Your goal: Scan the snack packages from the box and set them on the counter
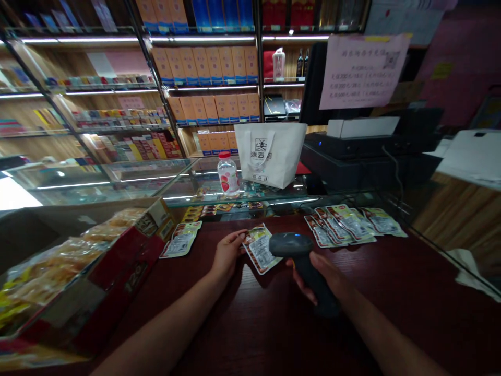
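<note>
My left hand (229, 252) pinches the left edge of a flat snack packet (260, 249), tilted a little above the dark red counter. The side turned up is covered with small print. In my right hand (317, 274) is a dark grey barcode scanner (291, 244), gripped by its handle, with a small blue light on top. The scanner's head points left and overlaps the packet's right edge. Similar packets (340, 224) lie overlapped on the right of the counter, and a couple more packets (182, 240) lie at the left.
An open carton (136, 266) of wrapped food stands at the left. Behind the counter's back edge are a glass display case (183, 183), a red-capped bottle (228, 175) and a white bag (270, 154). A black terminal (352, 146) with trailing cables is at the right.
</note>
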A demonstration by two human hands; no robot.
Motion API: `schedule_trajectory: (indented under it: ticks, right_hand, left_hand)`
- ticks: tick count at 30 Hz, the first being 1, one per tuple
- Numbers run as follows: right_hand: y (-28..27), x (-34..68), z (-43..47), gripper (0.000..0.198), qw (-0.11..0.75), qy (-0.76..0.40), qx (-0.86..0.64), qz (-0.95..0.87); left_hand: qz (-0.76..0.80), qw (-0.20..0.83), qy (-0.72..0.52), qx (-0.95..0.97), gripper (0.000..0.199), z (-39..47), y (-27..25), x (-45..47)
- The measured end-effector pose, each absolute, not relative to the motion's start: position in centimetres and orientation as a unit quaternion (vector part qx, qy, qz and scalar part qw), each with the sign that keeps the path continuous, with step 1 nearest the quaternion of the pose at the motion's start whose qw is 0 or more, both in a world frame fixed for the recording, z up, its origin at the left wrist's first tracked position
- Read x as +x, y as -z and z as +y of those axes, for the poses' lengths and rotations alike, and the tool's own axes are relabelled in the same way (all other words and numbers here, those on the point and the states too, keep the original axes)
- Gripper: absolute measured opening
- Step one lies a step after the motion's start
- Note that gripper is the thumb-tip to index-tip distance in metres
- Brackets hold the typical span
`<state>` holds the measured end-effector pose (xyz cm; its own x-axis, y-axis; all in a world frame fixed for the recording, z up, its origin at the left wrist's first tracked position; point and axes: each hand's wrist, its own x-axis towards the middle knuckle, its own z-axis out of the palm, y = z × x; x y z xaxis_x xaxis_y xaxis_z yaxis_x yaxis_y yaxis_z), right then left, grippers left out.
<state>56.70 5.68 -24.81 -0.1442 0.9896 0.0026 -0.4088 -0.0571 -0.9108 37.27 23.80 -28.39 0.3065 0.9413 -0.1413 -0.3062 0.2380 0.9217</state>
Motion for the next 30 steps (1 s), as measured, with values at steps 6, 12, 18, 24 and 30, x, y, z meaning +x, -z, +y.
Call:
schedule_trajectory:
  ticks: [6, 12, 18, 24, 30]
  right_hand:
    - [25.2, 57.9, 6.0, 0.058, 0.578, -0.685, -0.27, -0.352]
    - [25.5, 58.6, 6.4, 0.057, 0.597, -0.692, -0.244, -0.323]
    - [25.9, 58.7, 6.6, 0.057, 0.598, -0.683, -0.253, -0.334]
    - [25.8, 58.4, 6.4, 0.056, 0.603, -0.683, -0.255, -0.325]
    - [25.6, 58.5, 5.9, 0.055, 0.596, -0.694, -0.262, -0.306]
  left_hand:
    - [0.355, 0.709, -0.375, 0.481, 0.015, 25.4, 29.0, 46.9]
    - [0.357, 0.657, -0.305, 0.59, 0.013, 27.7, 29.2, 54.0]
    - [0.384, 0.485, -0.266, 0.74, 0.013, 29.3, 29.2, 55.5]
    - [0.393, 0.329, -0.238, 0.825, 0.035, 27.4, 27.9, 53.3]
    - [0.311, 0.136, -0.25, 0.907, 0.041, 24.7, 27.5, 43.0]
